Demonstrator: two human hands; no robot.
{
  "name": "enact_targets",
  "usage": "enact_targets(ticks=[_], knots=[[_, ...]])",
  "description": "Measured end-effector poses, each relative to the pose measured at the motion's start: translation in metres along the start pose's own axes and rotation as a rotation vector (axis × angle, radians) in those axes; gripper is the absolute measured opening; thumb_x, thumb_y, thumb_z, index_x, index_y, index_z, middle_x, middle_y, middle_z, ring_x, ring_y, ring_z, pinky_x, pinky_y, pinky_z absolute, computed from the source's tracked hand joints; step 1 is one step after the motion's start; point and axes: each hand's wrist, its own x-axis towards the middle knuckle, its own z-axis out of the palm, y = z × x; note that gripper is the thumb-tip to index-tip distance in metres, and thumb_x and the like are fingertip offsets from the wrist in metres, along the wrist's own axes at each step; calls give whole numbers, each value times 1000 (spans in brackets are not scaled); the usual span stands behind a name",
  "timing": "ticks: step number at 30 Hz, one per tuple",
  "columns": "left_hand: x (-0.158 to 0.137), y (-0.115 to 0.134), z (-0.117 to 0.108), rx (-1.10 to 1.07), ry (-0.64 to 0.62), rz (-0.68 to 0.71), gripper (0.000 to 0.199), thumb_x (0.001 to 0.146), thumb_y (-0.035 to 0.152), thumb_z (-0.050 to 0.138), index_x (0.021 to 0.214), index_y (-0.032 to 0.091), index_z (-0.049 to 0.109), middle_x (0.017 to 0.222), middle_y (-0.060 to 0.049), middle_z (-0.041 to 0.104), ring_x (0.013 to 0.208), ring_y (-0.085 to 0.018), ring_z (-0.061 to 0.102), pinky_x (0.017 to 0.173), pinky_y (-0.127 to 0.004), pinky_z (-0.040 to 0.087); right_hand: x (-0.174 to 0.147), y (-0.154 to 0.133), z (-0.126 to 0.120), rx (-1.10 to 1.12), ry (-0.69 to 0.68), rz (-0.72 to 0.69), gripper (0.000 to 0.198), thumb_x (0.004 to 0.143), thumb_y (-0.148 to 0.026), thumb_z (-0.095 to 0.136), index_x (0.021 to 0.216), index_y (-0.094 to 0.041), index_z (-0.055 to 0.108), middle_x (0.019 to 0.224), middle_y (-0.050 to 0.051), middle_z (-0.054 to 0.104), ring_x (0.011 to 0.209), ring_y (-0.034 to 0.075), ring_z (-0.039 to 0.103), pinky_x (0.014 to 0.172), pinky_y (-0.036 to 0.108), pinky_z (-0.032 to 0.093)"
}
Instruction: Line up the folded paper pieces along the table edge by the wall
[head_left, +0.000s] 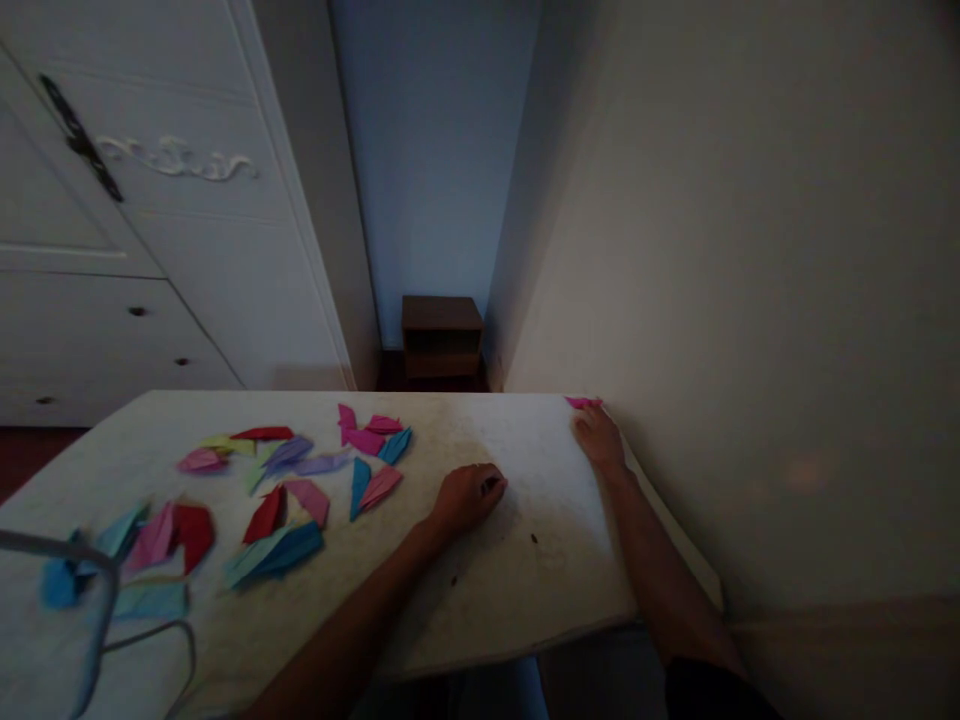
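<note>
My right hand (598,438) is at the far right corner of the table, its fingers closed on a magenta folded paper piece (582,403). Part of that paper is hidden behind the fingers. Over the middle of the table is my left hand (469,498), fingers curled round to the thumb with a dark gap between them and nothing visible inside. Left of it lie a pink folded paper (381,487) and a blue folded paper (360,487), side by side. Magenta folded papers (366,441) lie a little farther back.
Several more folded papers in red, purple, green and teal (274,555) spread over the left of the white table (480,625). A blurred grey metal frame (105,600) stands at the front left. Along the right runs a wall (750,300); a white cabinet (187,220) rises behind.
</note>
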Motion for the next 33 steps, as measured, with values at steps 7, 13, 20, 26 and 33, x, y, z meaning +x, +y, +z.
enact_targets(ticks=[7,13,20,26,33], knots=[[-1,3,-1,13,-6,1,24,88,30,52,94,19,73,90,-6,75,80,-19,66,74,-27,46,-2,-7,-5,105,78,-75,48,78,-25,44,122,-13,61,122,14,63,118,28,53,106,49,39],[-2,3,-2,12,14,18,24,89,31,52,91,19,73,90,-5,75,79,-18,66,73,-26,46,-11,-32,-10,69,135,-247,39,80,-20,41,109,-13,65,111,15,68,107,27,59,100,47,43],[-5,2,-1,-8,43,21,22,87,30,55,91,18,73,88,-6,75,77,-19,65,72,-27,45,-49,-100,-8,98,49,-481,28,85,-20,43,99,-17,67,106,13,70,102,25,61,96,42,46],[-26,15,-6,-34,77,10,20,88,29,57,92,19,73,88,-3,75,77,-15,65,73,-23,46,-85,-146,-11,150,-37,-640,27,90,-20,41,98,-17,67,99,12,71,96,25,62,89,40,49],[-97,21,0,-407,201,-65,26,85,35,60,86,14,74,76,-4,72,64,-11,60,62,-21,45,-105,-150,-13,271,-52,-683,30,92,-32,42,93,-19,69,95,10,72,92,24,66,87,39,51]])
